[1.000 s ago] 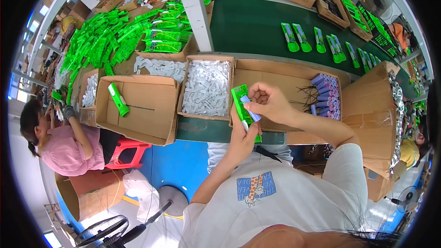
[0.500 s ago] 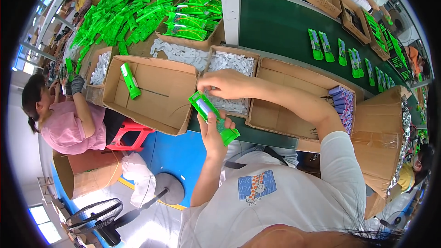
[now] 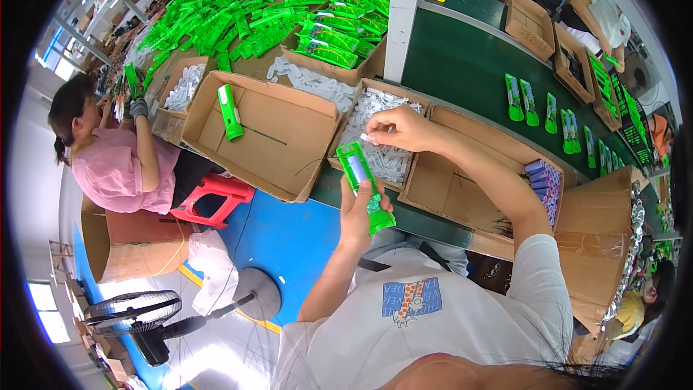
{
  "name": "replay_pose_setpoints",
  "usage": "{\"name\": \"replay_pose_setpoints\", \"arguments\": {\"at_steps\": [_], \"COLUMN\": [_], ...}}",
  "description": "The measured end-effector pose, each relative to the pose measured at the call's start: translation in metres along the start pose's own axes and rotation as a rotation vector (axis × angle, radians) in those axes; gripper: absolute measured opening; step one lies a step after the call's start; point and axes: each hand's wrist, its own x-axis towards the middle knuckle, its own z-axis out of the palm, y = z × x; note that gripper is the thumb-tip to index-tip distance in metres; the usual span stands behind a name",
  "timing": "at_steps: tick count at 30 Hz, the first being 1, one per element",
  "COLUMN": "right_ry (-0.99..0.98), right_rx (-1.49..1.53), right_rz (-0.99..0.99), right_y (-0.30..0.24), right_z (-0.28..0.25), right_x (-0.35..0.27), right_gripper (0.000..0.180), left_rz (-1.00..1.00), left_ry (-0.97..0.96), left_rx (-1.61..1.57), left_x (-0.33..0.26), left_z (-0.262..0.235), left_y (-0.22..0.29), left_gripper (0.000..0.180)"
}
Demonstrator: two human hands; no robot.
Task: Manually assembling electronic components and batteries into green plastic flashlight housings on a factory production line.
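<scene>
My left hand (image 3: 356, 213) is closed around a green flashlight half-shell (image 3: 382, 222), tilted with its open side up. A light purple battery cell (image 3: 359, 167) lies inside the shell, and clear greenish parts show lower down by my fingers. Just above the shell's narrow end, my right hand (image 3: 397, 128) pinches a small white plastic piece (image 3: 366, 137) between thumb and fingertips. Beneath that hand is a cardboard box of loose white plastic parts (image 3: 390, 166). The shell and the white piece appear apart.
Left of my hands, a cardboard box (image 3: 271, 108) holds one green flashlight (image 3: 230, 112). To the right, another box (image 3: 451, 188) has purple battery cells (image 3: 543, 184) at its end. Green shells (image 3: 216, 18) are heaped beyond. A post (image 3: 406, 22) stands beside the green conveyor (image 3: 455, 50). A co-worker (image 3: 119, 166) sits left.
My right hand has lifted a little from the white parts, and a white piece now shows in its fingertips. My left hand still holds the shell. The whole view has shifted slightly.
</scene>
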Motion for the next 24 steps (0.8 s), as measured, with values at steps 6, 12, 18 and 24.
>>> {"name": "replay_pose_setpoints", "arguments": {"at_steps": [6,12,18,24], "right_ry": [-0.011,0.153,0.208,0.325], "right_rx": [0.444,0.659,0.083,-0.035], "right_rz": [0.259,0.373,0.185,0.146], "right_y": [-0.016,-0.031,-0.036,-0.035], "right_z": [-0.001,0.008,0.013,0.0], "right_x": [-0.011,-0.012,-0.022,-0.023], "right_gripper": [0.017,0.015,0.02,0.023], "left_rz": [-0.024,-0.011,0.035,0.137], "left_ry": [-0.048,-0.068,-0.076,-0.235], "left_rx": [0.085,0.145,0.168,0.36], "left_x": [0.004,0.004,0.007,0.017], "left_z": [0.005,0.006,0.009,0.008], "left_y": [-0.005,-0.007,-0.005,0.001], "left_gripper": [0.031,0.033,0.035,0.038]}}
